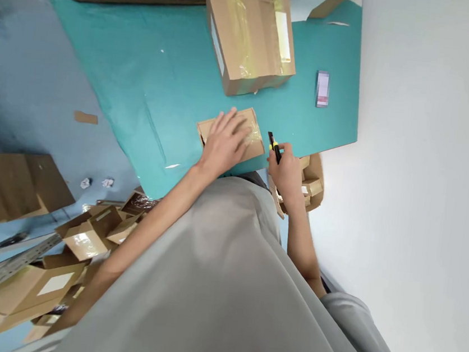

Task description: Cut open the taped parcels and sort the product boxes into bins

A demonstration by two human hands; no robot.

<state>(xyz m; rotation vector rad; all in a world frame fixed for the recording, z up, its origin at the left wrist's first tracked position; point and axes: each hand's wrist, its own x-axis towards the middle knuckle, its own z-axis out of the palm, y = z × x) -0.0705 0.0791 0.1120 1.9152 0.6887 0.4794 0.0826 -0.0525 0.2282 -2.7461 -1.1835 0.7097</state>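
Note:
My left hand [224, 142] lies flat, fingers spread, on top of a small taped cardboard box [253, 133] at the near edge of the teal table [144, 75]. My right hand [286, 170] is closed around a black and yellow utility knife [274, 146], held just right of that box at the table's edge. A larger cardboard box [250, 34] sealed with yellowish tape sits farther back on the table.
A small blurred card [322, 88] lies on the table's right side. An open carton [313, 182] sits below the table edge by my right hand. Several cardboard boxes [83, 238] are piled on the floor at left, beside metal shelving rails [4, 263]. A white wall [430, 164] is on the right.

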